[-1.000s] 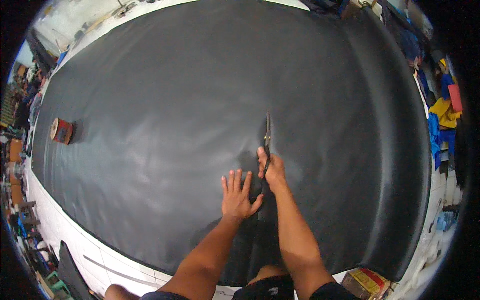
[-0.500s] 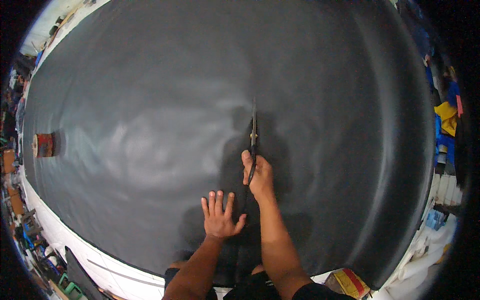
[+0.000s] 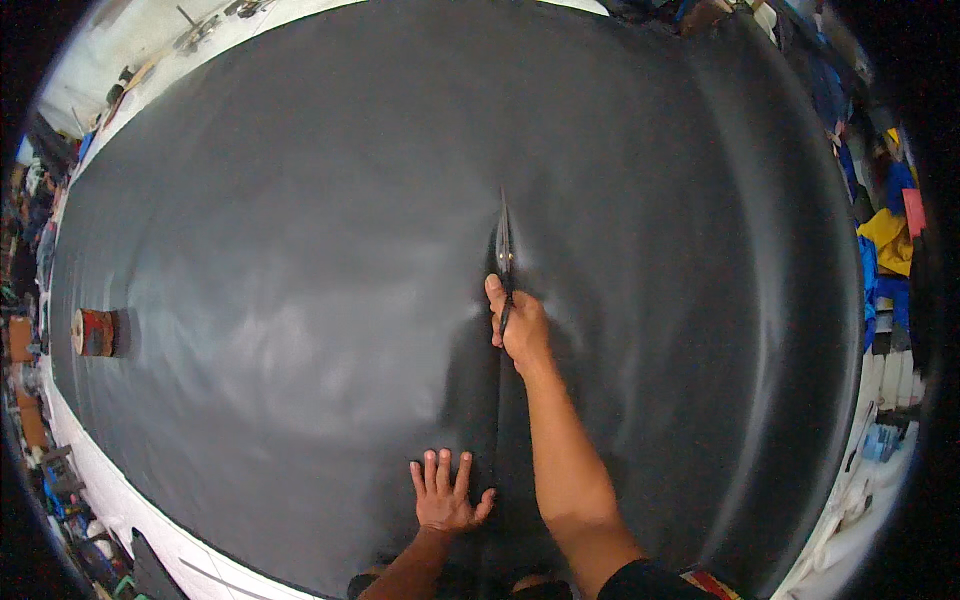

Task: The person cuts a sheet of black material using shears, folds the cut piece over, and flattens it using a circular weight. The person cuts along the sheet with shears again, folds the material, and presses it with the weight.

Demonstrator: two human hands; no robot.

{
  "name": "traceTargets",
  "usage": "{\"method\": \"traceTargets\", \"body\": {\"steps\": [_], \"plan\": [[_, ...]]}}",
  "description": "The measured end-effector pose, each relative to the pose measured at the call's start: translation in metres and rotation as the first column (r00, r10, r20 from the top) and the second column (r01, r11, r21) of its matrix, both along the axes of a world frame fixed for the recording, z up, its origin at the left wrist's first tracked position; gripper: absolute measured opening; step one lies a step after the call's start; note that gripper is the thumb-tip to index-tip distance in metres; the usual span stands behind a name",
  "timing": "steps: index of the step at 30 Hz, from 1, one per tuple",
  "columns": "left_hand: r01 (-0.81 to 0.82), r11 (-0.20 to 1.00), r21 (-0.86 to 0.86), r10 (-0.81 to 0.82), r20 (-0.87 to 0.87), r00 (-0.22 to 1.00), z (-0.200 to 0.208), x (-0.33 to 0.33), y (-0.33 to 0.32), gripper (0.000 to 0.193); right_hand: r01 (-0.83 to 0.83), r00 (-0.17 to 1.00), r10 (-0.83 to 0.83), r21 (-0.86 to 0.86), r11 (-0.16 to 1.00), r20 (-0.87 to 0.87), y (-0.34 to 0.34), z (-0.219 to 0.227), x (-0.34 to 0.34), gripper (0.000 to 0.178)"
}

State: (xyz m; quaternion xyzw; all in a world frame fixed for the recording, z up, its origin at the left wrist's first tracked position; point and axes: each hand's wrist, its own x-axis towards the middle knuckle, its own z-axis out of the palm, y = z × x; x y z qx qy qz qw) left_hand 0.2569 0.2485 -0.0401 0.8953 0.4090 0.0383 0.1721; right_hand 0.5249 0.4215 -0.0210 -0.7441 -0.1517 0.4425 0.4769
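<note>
A wide sheet of dark grey, leather-like material [image 3: 300, 400] spreads over the work surface. My right hand [image 3: 520, 325] grips the black handles of a pair of scissors [image 3: 504, 240], whose blades point away from me along the sheet. Around the blades the material lifts slightly. From the scissors a straight cut line runs back toward me. Left of that line, nearer my body, my left hand [image 3: 448, 505] lies flat on the sheet with its fingers spread.
At the far left a rusty red cylinder [image 3: 97, 333] stands on the sheet. Along the right edge are yellow cloth [image 3: 888, 240], blue items and pale rolls [image 3: 850, 530]. Cluttered goods, including brown boxes [image 3: 28, 400], line the left side. The white table edge [image 3: 110, 455] shows.
My right hand and the scissors have advanced away from me along the sheet, lengthening the cut line. The view has shifted forward; my left hand stays flat, now lower in the picture.
</note>
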Motion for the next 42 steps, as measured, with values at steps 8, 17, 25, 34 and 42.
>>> {"method": "traceTargets", "body": {"steps": [8,17,25,34,42], "plan": [[0.005,1.0,0.026,-0.006,0.012,1.0,-0.001,0.002,0.005,0.085,0.05,0.999,-0.05,0.009,0.999,0.014,0.051,0.001,0.026,0.057],[-0.014,1.0,0.025,0.014,-0.023,1.0,0.003,0.002,0.004,0.075,0.031,0.999,-0.027,0.114,0.993,-0.038,0.133,0.011,0.09,0.058],[-0.092,0.992,-0.089,0.099,0.08,0.992,0.031,0.018,0.018,0.07,0.002,0.998,-0.005,0.049,0.999,0.067,0.146,-0.009,0.103,0.057],[-0.306,0.923,0.232,0.255,0.226,0.94,0.01,0.232,0.36,0.055,-0.022,0.999,0.023,0.034,0.999,-0.024,0.146,-0.004,0.098,0.058],[-0.307,0.929,0.208,0.276,0.165,0.947,0.0,0.242,0.362,0.057,-0.024,0.999,0.025,-0.012,1.0,0.042,0.15,0.004,0.105,0.061]]}}
